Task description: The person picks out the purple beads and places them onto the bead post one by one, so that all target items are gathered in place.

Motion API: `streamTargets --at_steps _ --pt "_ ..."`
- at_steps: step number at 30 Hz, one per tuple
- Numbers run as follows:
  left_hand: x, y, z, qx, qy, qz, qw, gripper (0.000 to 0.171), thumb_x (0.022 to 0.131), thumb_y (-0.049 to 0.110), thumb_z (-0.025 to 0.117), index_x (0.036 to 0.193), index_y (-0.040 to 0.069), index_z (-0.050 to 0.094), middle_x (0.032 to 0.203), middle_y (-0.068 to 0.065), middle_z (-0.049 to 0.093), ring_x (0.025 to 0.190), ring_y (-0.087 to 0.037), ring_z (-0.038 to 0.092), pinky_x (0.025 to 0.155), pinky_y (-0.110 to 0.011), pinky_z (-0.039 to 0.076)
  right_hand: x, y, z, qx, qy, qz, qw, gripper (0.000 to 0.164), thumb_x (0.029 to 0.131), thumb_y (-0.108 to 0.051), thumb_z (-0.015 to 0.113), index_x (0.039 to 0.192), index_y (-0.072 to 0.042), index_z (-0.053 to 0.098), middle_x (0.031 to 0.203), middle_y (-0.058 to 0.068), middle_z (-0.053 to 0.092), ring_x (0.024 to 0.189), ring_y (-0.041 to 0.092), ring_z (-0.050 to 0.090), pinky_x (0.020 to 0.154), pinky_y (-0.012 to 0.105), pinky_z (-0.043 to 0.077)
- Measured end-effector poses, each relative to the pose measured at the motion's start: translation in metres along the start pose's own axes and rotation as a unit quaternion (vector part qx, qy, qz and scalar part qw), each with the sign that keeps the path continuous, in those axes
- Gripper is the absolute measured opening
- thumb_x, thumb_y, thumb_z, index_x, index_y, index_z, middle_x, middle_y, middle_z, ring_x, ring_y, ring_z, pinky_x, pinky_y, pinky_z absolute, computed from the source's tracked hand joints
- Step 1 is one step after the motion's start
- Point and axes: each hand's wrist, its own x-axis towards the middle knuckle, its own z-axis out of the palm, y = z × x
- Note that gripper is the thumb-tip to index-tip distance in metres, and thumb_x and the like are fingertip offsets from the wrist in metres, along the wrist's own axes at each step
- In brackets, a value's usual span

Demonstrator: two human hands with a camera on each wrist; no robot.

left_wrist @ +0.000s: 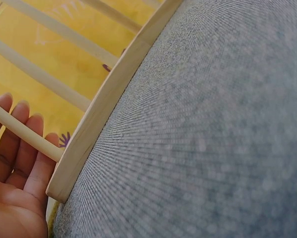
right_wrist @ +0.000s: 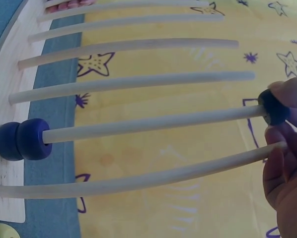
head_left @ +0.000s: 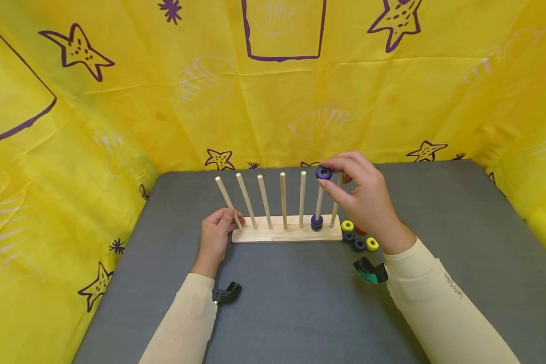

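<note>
A wooden stand point(head_left: 264, 235) holds a row of several upright pegs. My left hand point(head_left: 215, 235) is at its left end, the thumb across the leftmost peg point(left_wrist: 27, 131) and the fingers behind it. My right hand point(head_left: 359, 187) pinches a dark blue ring point(head_left: 324, 173) between thumb and fingertips, at the top of the second peg from the right point(right_wrist: 153, 123). In the right wrist view the peg's tip meets the ring. Two dark blue rings point(right_wrist: 23, 140) sit stacked at that peg's base. The rightmost peg point(right_wrist: 138, 181) passes close by my right fingers.
Beside the stand's right end lie loose rings: yellow rings point(head_left: 371, 244), dark rings point(head_left: 359, 244) and a red ring point(head_left: 361, 231), partly hidden by my right hand. Everything rests on a grey tabletop point(head_left: 273, 303). A yellow patterned cloth point(head_left: 264, 116) hangs behind.
</note>
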Motion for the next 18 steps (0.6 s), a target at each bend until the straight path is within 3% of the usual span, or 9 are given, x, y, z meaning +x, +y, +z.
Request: streamTargets --at_steps 18 --pt "0.0002 -0.0016 0.0 -0.005 -0.002 0.001 1.0 0.035 0.114 0.013 0.06 0.101 -0.018 0.069 0.093 -0.016 0.073 0.092 -0.023 0.073 0.085 -0.032 0.062 -0.0056 0.0044 0.0036 0.003 -0.015 0.029 0.999 0.028 0.089 0.003 0.089 0.115 0.001 0.079 0.114 0.01 0.07 0.088 0.022 0.057 0.075 0.037 0.047"
